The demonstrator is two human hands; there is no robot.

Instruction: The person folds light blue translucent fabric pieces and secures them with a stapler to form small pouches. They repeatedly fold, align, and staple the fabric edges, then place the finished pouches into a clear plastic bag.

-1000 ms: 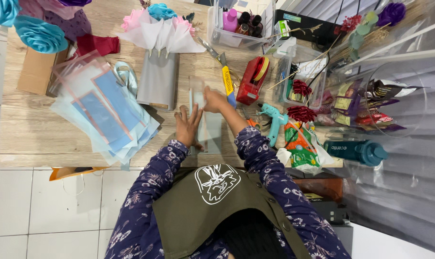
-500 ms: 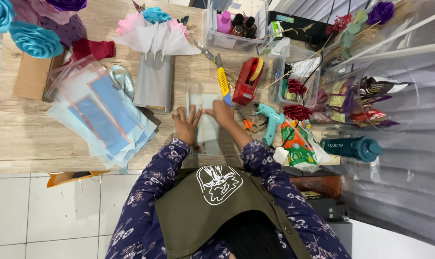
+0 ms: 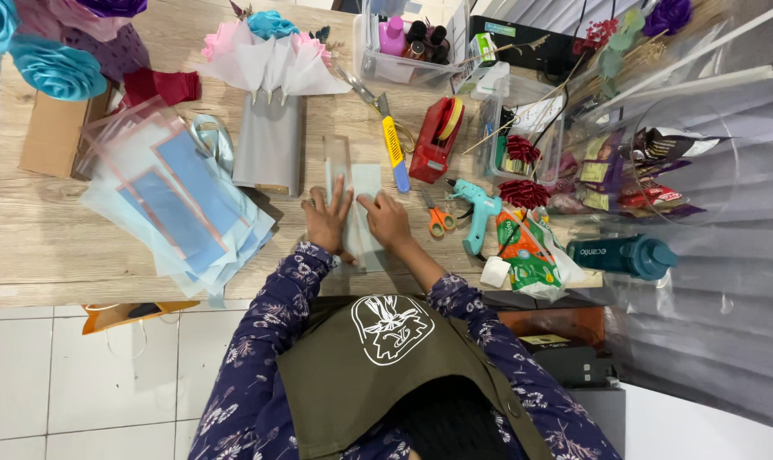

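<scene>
We have both hands down flat on a pale, translucent sheet of wrapping paper (image 3: 363, 213) that lies on the wooden desk (image 3: 46, 247) directly in front of us, between the stack of blue and clear sheets (image 3: 178, 204) and the orange-handled scissors (image 3: 438, 220). Our left hand (image 3: 327, 220) rests on the sheet's left edge with its fingers spread and pointing away from us; our right hand (image 3: 386, 220) lies just beside it on the sheet's right part, fingers loosely together and pressing down, pinching nothing. The sheet looks long and narrow, running from near the desk's front edge up toward the yellow utility knife (image 3: 394, 153), and we judge that we are smoothing or creasing it, holding a fold flat rather than cutting or taping. If so, the next move calls for keeping one palm as an anchor so the slippery sheet does not slide, while the other runs along the fold line to set it evenly. The red tape dispenser (image 3: 436, 140) and the teal glue gun (image 3: 478, 209) are near the right hand, untouched, and the grey folded wrap with pink and white paper (image 3: 267, 94) lies beyond the left hand. Whether the sheet is one layer or several we cannot tell from this view.
</scene>
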